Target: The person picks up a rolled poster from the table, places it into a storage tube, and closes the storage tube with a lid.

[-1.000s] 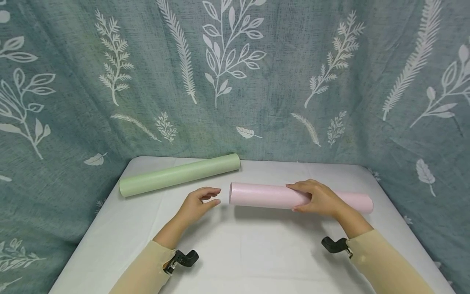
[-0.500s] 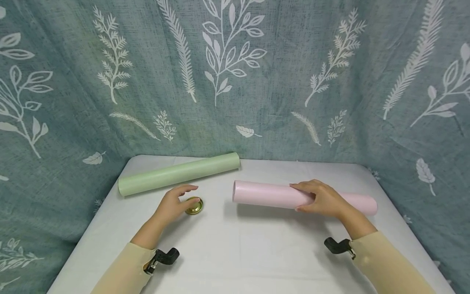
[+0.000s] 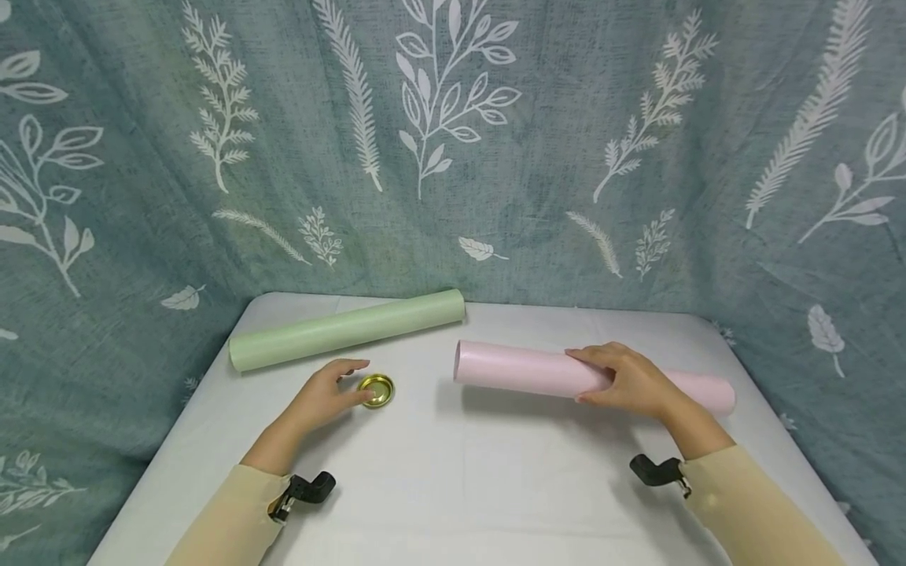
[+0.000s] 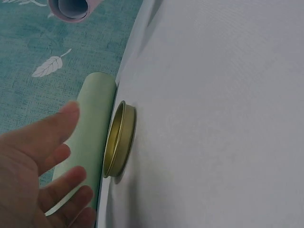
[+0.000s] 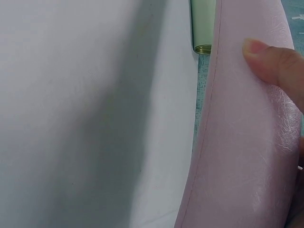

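My right hand (image 3: 625, 380) grips a pink tube (image 3: 517, 367) around its right half, the thumb on the near side. Held over the table with a shadow beneath, the tube points its left end at the middle. That end is hollow, as the pink tube (image 4: 75, 9) shows in the left wrist view. A shallow round gold metal cap (image 3: 381, 391) lies on the table, hollow side up. Beside it on the left is my left hand (image 3: 322, 399), fingers relaxed and spread; its thumb overlaps the cap in the head view. In the left wrist view the fingers are apart from the cap (image 4: 124, 142).
A green tube (image 3: 347, 332) lies slanted along the table's back left; a gold rim (image 5: 203, 49) shows at its end in the right wrist view. The white table (image 3: 453, 487) is bordered by a leaf-patterned teal curtain (image 3: 538, 157) behind and at both sides.
My left hand has moved left from near the pink tube's end, and the gold cap, unseen at first, now lies on the table beside it. The held pink tube has shifted slightly right.
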Demonstrator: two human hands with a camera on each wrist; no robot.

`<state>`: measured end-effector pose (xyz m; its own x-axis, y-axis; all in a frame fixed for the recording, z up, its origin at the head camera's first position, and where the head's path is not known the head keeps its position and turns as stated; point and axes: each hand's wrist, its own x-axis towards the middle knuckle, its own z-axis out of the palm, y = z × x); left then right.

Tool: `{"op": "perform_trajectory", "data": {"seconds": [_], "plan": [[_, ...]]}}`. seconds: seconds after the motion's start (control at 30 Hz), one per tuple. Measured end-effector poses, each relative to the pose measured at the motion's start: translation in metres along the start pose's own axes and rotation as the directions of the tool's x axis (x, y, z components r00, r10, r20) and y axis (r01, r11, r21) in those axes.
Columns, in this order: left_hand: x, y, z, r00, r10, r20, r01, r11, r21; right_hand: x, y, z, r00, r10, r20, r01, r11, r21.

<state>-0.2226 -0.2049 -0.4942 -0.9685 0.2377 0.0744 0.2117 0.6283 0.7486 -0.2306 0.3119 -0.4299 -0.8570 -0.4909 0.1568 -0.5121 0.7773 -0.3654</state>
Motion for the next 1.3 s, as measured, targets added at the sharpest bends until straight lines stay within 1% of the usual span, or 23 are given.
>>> {"op": "perform_trajectory", "data": {"seconds": [0.13, 0.3, 0.53, 0.6, 0.73, 0.83, 1.03, 1.3], "plan": [[0.003, 0.000, 0.003, 0.999, -0.024, 0.031, 0.024, 1.000, 0.017, -0.001, 0.000, -0.001, 1.000, -0.015, -0.010, 0.015, 1.000, 0.003], [0.007, 0.001, 0.006, 0.999, -0.024, 0.044, 0.022, 0.999, 0.040, -0.002, 0.001, -0.002, 0.999, -0.032, -0.029, 0.032, 0.999, 0.009], [0.012, -0.005, 0.009, 0.995, -0.054, 0.080, 0.046, 0.994, 0.099, -0.002, 0.000, -0.002, 1.000, -0.024, -0.019, 0.024, 1.000, 0.019], [0.013, -0.007, 0.010, 0.995, -0.063, 0.083, 0.053, 0.992, 0.114, -0.002, 0.000, -0.003, 1.000, -0.022, -0.018, 0.022, 1.000, 0.021], [0.015, -0.008, 0.012, 0.994, -0.060, 0.089, 0.048, 0.989, 0.139, -0.003, 0.000, -0.003, 1.000, -0.016, -0.016, 0.016, 0.999, 0.028], [0.016, -0.007, 0.013, 0.994, -0.052, 0.095, 0.035, 0.984, 0.173, -0.003, 0.000, -0.003, 1.000, -0.014, -0.015, 0.015, 0.999, 0.032], [0.016, -0.003, 0.015, 0.994, -0.058, 0.090, 0.035, 0.970, 0.240, -0.002, 0.000, -0.002, 1.000, -0.022, -0.012, 0.022, 1.000, 0.020], [0.015, 0.000, 0.016, 0.993, -0.069, 0.094, 0.044, 0.969, 0.245, -0.003, 0.001, -0.001, 1.000, -0.006, 0.006, 0.006, 1.000, 0.005]]}}
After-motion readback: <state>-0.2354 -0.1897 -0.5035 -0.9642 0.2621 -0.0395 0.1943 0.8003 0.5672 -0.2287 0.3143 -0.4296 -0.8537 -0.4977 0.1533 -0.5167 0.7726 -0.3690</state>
